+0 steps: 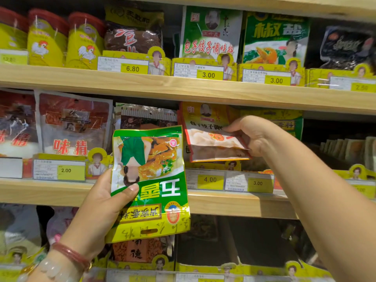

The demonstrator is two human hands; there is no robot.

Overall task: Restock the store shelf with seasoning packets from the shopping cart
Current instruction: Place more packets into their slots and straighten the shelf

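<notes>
I am in the middle of the shelving step. My right hand (251, 137) is up at the middle shelf (234, 202), its fingers and thumb pinched on the lower part of an orange and white packet (211, 137) that stands in its slot there, above the yellow tags marked 4.00 and 3.00. The packet is bent forward near its bottom, so I judge it is not yet seated properly; whether it leans on others behind it I cannot tell.

My left hand (105, 204) is lower and to the left, with the thumb across the front of a green packet (149, 180) and the fingers behind it. That packet is upside down, held in front of the shelf edge and touching nothing on the shelf.

The cart is out of view.

Next, as I see it, the orange packet needs to be pushed upright and back, then let go. After that the green one must be turned the right way up and matched to its slot. A green packet further right on the same shelf (286, 125), partly hidden by my arm, may be its kind, though I am not sure.
</notes>
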